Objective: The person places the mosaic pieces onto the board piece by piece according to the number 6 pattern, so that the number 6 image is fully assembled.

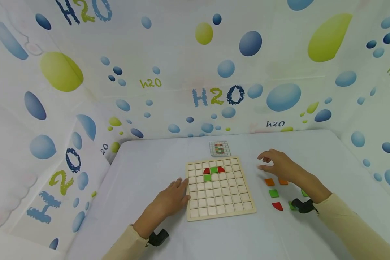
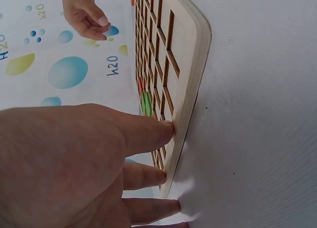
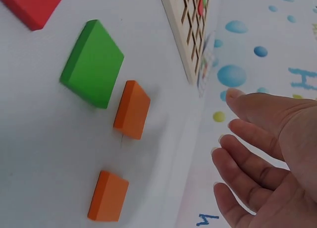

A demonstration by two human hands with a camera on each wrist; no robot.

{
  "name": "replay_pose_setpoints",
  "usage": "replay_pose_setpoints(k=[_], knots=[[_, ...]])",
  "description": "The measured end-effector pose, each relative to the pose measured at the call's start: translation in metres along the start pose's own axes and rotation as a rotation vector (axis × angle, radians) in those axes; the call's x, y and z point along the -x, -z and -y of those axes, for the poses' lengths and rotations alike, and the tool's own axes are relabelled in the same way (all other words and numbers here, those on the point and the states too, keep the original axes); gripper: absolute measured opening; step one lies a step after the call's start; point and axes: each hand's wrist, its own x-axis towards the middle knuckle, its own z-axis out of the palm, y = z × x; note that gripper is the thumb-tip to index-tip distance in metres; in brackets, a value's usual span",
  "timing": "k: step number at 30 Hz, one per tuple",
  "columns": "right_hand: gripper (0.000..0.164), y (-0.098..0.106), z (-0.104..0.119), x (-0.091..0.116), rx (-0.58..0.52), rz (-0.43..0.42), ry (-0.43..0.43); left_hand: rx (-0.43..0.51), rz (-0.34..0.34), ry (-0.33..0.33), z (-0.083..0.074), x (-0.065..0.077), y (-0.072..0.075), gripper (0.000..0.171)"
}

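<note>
A wooden grid board (image 1: pixel 221 195) lies on the white table, with two green squares and two red quarter-round tiles set in its upper cells. My left hand (image 1: pixel 171 198) touches the board's left edge, thumb and fingertips against the rim, as the left wrist view also shows. To the right of the board, my right hand (image 1: pixel 276 164) hovers over the table with fingers loosely bent and nothing between them. Below it lie an orange tile (image 1: pixel 269 182), a second orange tile (image 3: pixel 108 197), a green tile (image 1: pixel 273 193) and a red quarter-round tile (image 1: pixel 277 206).
A small pattern card (image 1: pixel 219 148) with a coloured figure on a grid lies just behind the board. Further green tiles (image 1: pixel 304 193) lie partly hidden by the right forearm. A white cloth (image 1: pixel 225 74) printed with blue and green drops rises behind the table.
</note>
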Motion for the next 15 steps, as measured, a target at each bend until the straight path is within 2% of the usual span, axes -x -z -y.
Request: replay_pose_setpoints(k=[15], knots=[[0.037, 0.001, -0.014, 0.018, -0.005, 0.043, -0.134, 0.009, 0.007, 0.013, 0.002, -0.002, -0.002, 0.063]])
